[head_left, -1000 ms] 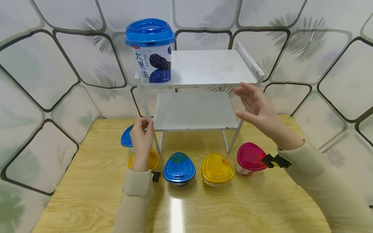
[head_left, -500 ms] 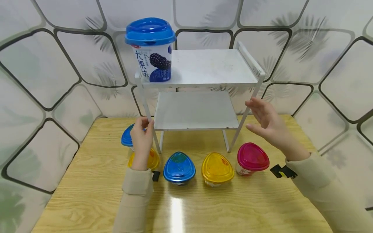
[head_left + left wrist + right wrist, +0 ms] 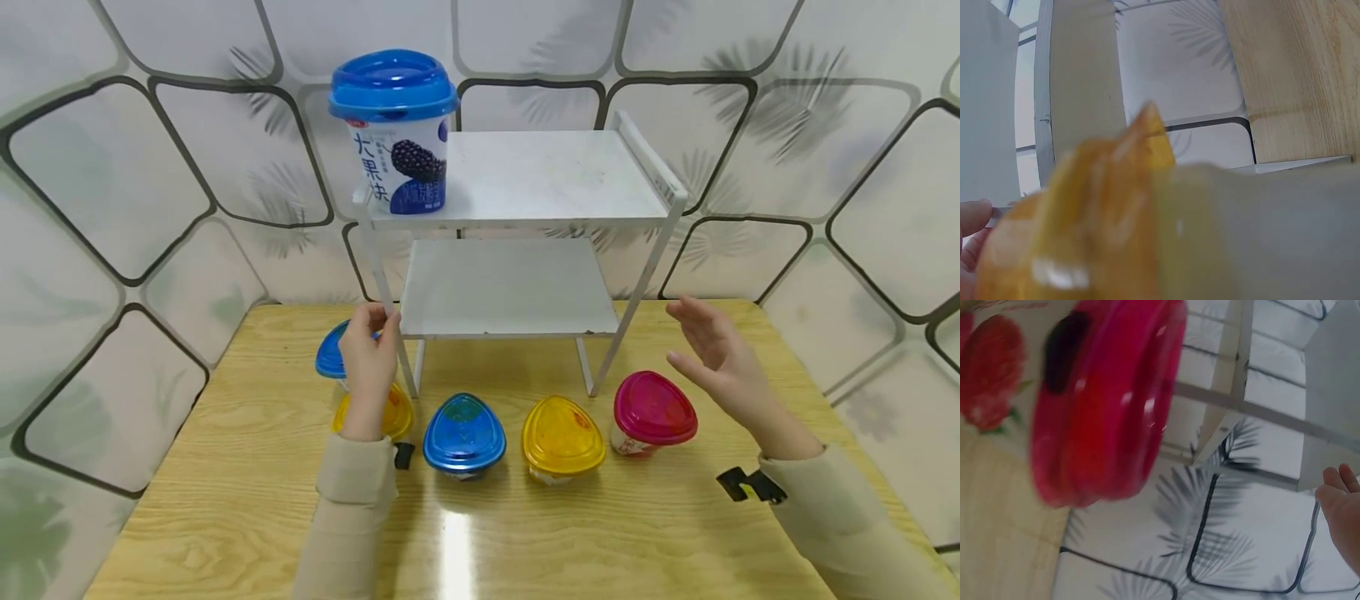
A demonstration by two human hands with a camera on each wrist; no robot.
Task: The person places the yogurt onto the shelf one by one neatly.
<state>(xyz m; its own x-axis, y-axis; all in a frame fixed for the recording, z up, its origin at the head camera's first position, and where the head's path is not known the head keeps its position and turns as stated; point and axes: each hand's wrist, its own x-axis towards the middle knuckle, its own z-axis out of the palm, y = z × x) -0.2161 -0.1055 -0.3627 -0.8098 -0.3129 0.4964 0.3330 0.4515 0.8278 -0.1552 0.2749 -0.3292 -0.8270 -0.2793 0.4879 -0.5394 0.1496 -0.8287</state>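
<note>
My left hand [image 3: 367, 354] pinches the left front leg of a white two-tier shelf rack [image 3: 540, 175]; the left wrist view shows its thumb and fingers [image 3: 974, 219] on that leg. My right hand [image 3: 716, 367] hovers right of the rack, fingers extended, holding nothing. Below and left of it stands a yogurt cup with a pink lid [image 3: 654, 408], large in the right wrist view with its pink lid [image 3: 1110, 406]. On the rack's top tier, at the left, a blue-lidded blackberry yogurt cup [image 3: 397, 133] stands upright.
A blue-lidded cup [image 3: 465, 435] and a yellow-lidded cup [image 3: 562, 437] stand on the wooden table [image 3: 525, 542] before the rack. Another blue-lidded cup [image 3: 328, 354] and yellow-lidded cup [image 3: 397, 412] are partly behind my left arm. A patterned wall [image 3: 750, 167] rises behind.
My right hand has moved down and to the right, away from the rack's top tier. The left hand stays on the leg, and the cups have not moved.
</note>
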